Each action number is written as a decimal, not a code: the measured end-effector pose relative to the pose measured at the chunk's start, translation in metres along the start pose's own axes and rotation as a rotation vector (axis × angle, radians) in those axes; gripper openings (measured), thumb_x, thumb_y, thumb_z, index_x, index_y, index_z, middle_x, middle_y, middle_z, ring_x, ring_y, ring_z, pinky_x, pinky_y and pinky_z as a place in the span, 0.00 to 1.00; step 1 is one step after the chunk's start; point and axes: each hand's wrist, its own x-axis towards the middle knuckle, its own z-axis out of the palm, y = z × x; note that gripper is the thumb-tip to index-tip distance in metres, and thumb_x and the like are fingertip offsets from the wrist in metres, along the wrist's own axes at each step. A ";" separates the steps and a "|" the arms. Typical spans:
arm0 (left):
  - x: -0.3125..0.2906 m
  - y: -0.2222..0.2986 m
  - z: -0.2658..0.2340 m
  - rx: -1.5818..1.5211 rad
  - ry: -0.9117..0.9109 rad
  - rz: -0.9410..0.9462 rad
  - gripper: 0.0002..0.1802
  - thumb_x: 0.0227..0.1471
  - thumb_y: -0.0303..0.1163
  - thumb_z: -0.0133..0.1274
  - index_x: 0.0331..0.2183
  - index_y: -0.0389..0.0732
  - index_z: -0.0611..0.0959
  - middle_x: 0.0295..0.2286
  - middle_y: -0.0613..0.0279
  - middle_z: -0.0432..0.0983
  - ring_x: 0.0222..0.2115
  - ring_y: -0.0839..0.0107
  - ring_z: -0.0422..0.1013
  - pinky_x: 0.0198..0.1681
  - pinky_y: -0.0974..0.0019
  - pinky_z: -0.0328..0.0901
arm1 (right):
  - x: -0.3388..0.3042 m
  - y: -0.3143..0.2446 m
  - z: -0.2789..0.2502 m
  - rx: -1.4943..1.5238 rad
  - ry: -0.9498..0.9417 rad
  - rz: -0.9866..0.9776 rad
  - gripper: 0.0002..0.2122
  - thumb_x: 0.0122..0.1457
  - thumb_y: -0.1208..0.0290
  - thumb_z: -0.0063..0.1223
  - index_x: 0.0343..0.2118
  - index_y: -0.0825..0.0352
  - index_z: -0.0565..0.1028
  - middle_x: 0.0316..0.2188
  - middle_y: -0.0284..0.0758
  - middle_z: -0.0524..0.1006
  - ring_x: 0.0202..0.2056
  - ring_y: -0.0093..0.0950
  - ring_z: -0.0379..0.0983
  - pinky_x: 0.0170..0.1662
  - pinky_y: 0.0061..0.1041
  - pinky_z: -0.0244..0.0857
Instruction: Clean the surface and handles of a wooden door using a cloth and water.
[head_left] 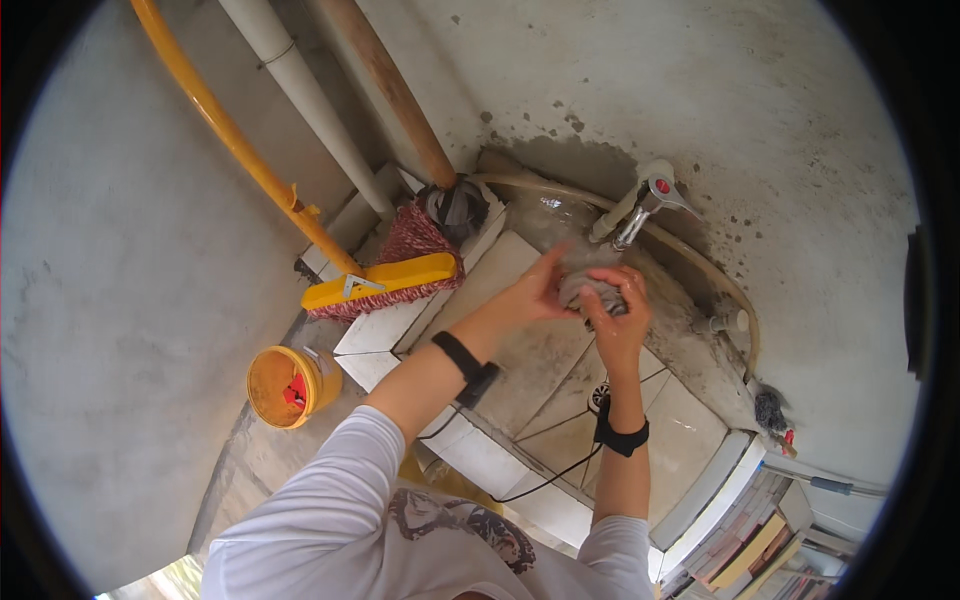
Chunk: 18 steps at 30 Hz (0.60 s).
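Below the running tap (636, 222) my two hands hold a wet, wadded grey cloth (582, 290) between them. My right hand (622, 305) curls its fingers and thumb around the cloth's right side. On the other side, my left hand (540, 284) presses against it, its fingertips smeared by motion and spray. Both hands are above the tiled basin (548, 375), near its far end. The round drain (600, 396) shows beside my right forearm.
A yellow broom head (385, 280) rests on the basin's left rim, with a red-and-white mop head (408, 235) behind it. Left of the basin stands a yellow bucket (265, 388) with something red inside. A hose (715, 275) runs along the wall. Stacked boards (750, 560) lie at lower right.
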 end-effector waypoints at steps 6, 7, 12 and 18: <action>0.073 -0.030 0.019 0.629 0.482 0.713 0.16 0.38 0.35 0.54 0.33 0.41 0.75 0.35 0.55 0.68 0.39 0.61 0.64 0.40 0.61 0.59 | -0.015 0.057 0.005 0.868 0.479 0.653 0.13 0.52 0.63 0.48 0.37 0.64 0.68 0.37 0.33 0.71 0.39 0.27 0.66 0.44 0.25 0.58; 0.072 -0.036 0.032 0.995 0.753 0.909 0.14 0.34 0.32 0.54 0.29 0.40 0.77 0.33 0.54 0.68 0.37 0.58 0.65 0.39 0.62 0.60 | -0.016 0.064 0.003 1.251 0.506 0.874 0.14 0.54 0.59 0.46 0.38 0.63 0.67 0.37 0.31 0.71 0.40 0.26 0.66 0.45 0.27 0.59; 0.033 -0.033 0.057 1.388 0.765 1.270 0.14 0.28 0.29 0.52 0.26 0.37 0.76 0.29 0.51 0.66 0.32 0.54 0.63 0.35 0.59 0.59 | -0.015 0.077 0.033 1.554 0.352 1.051 0.17 0.54 0.56 0.42 0.42 0.62 0.66 0.41 0.32 0.69 0.43 0.27 0.64 0.47 0.29 0.58; 0.004 -0.007 0.044 1.902 0.467 1.336 0.11 0.27 0.33 0.50 0.20 0.39 0.74 0.24 0.54 0.67 0.27 0.55 0.65 0.30 0.56 0.60 | -0.020 0.110 0.054 1.488 0.020 0.969 0.19 0.53 0.57 0.44 0.44 0.64 0.64 0.42 0.34 0.68 0.42 0.28 0.66 0.44 0.27 0.61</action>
